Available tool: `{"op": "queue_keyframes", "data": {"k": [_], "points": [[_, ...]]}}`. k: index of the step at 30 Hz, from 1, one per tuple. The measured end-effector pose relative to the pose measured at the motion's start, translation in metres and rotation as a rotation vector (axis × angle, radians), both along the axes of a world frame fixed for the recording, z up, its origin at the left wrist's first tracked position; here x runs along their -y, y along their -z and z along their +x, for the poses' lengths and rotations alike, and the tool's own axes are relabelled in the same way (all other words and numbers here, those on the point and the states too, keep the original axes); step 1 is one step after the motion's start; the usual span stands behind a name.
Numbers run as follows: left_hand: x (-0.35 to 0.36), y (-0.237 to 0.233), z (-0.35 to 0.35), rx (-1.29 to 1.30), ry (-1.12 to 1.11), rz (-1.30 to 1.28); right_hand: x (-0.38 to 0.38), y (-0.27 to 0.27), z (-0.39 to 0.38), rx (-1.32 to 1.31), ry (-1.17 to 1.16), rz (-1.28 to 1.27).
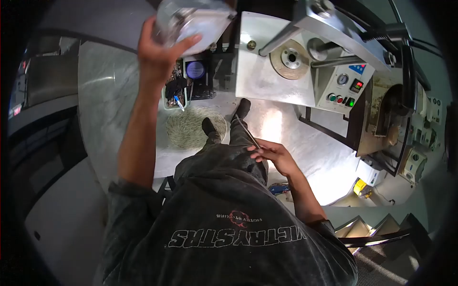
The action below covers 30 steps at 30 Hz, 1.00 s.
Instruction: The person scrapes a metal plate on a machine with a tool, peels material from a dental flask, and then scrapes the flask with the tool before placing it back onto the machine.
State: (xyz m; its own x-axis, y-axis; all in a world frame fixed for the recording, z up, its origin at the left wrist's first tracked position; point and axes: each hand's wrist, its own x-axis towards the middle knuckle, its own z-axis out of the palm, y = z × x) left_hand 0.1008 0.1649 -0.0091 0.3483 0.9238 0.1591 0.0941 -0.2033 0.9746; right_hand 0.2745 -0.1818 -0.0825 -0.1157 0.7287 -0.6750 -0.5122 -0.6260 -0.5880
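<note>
My left hand (164,55) is raised at the upper left, its fingers and thumb closed round a clear, boxy container (198,28) with a pale surface, slightly blurred. Low in front of my thigh, my right hand (274,156) pinches a thin metal rod-like tool (248,132) that points up and to the left. Right of the container stands a white machine (257,78) with a round disc (289,59), metal posts and a control panel (341,86).
A small bin (168,101) with dark items and a blue-capped object stands below the container, beside a blue round lid (195,69). A round woven mat (183,128) lies on the floor. At right are a dark metal frame (329,131) and a yellow object (361,188).
</note>
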Motion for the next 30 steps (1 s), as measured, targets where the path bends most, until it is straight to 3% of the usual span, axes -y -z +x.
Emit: {"op": "queue_keyframes", "data": {"k": [1,3,6,8,10,11,12,14,18,20,21,22,23,24,25,27,28,30], "points": [[0.014,0.003,-0.029,0.014,-0.08,-0.029,-0.007,0.02,-0.008,0.112,-0.1,-0.042],[0.049,0.017,-0.089,0.115,-0.247,-0.168,-0.026,0.089,-0.039,0.195,-0.031,-0.017],[0.116,0.057,-0.195,0.308,-0.476,-0.477,-0.106,0.178,-0.09,0.897,-0.285,0.302],[0.161,0.062,-0.238,0.315,-0.551,-0.487,-0.166,0.244,-0.131,0.894,-0.266,0.341],[0.193,0.052,-0.259,0.273,-0.609,-0.399,-0.221,0.262,-0.165,1.079,-0.256,0.47],[0.206,0.047,-0.265,0.243,-0.618,-0.34,-0.244,0.286,-0.18,1.123,-0.359,0.39],[0.215,0.043,-0.271,0.219,-0.633,-0.321,-0.266,0.277,-0.19,1.124,-0.528,0.252],[0.231,0.04,-0.285,0.174,-0.675,-0.31,-0.288,0.304,-0.208,1.202,-0.668,0.316],[0.229,0.04,-0.275,0.344,-0.663,-0.246,-0.283,0.286,-0.214,1.245,-0.76,0.455],[0.227,0.046,-0.271,0.409,-0.669,-0.321,-0.266,0.264,-0.207,1.207,-0.506,0.62],[0.224,0.054,-0.264,0.456,-0.633,-0.324,-0.255,0.234,-0.199,1.071,-0.467,0.575],[0.22,0.054,-0.251,0.497,-0.603,-0.328,-0.236,0.208,-0.191,0.7,-0.41,0.349],[0.215,0.051,-0.235,0.577,-0.606,-0.383,-0.215,0.131,-0.18,0.421,-0.301,0.284],[0.211,0.049,-0.218,0.652,-0.593,-0.448,-0.186,0.1,-0.175,-0.139,-0.12,0.039],[0.209,0.05,-0.204,0.608,-0.549,-0.444,-0.156,0.04,-0.17,-0.25,-0.089,0.152],[0.206,0.065,-0.177,0.678,-0.414,-0.449,-0.101,0.031,-0.184,-0.463,0.092,0.354],[0.21,0.066,-0.166,0.673,-0.346,-0.513,-0.092,0.004,-0.188,-0.371,0.205,0.486],[0.226,0.067,-0.134,0.583,-0.219,-0.439,-0.088,-0.048,-0.162,-0.243,0.402,0.344]]}}
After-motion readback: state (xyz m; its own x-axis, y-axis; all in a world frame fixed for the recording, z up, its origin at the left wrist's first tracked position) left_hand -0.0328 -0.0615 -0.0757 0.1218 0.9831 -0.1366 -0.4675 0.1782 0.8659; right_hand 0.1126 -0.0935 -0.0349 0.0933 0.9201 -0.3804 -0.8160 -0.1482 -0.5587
